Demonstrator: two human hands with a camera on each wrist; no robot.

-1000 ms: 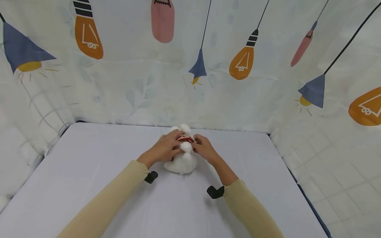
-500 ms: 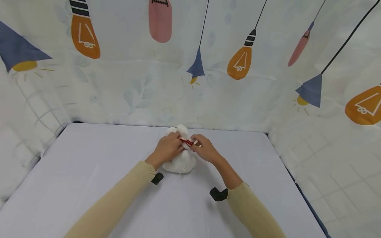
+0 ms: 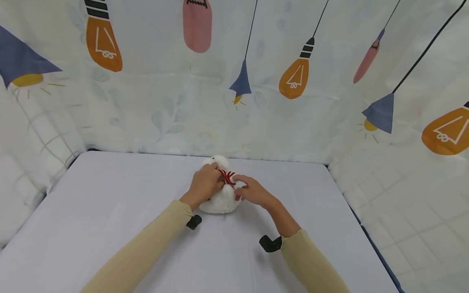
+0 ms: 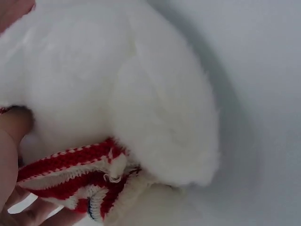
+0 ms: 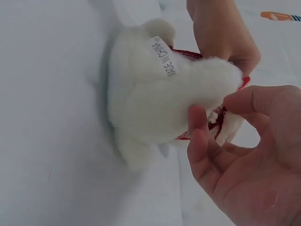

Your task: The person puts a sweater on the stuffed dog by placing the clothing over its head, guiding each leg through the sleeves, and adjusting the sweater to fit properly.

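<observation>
A white plush toy (image 3: 220, 201) sits near the table's back edge, wearing a red-and-white striped knitted garment (image 4: 75, 176). My left hand (image 3: 206, 183) holds that garment from the left side; in the left wrist view its fingers (image 4: 35, 214) curl under the knit. On the other side my right hand (image 3: 255, 191) works at the garment, its thumb and fingers bent around a bit of the knit in the right wrist view and touching the white fur. A white label (image 5: 163, 55) with print sticks out from the toy's lower back. Hands and fur hide part of the garment.
A white-covered table (image 3: 146, 252) lies under both forearms. Behind it hangs a pale curtain (image 3: 198, 114) printed with lamps and bulbs. A black wrist piece (image 3: 270, 244) shows at the right sleeve, another black piece (image 3: 194, 222) at the left.
My right hand has shifted slightly right and lower, its fingers more spread. The garment, stretched between both hands half a second ago, now lies nearer the toy. The left hand moved slightly left.
</observation>
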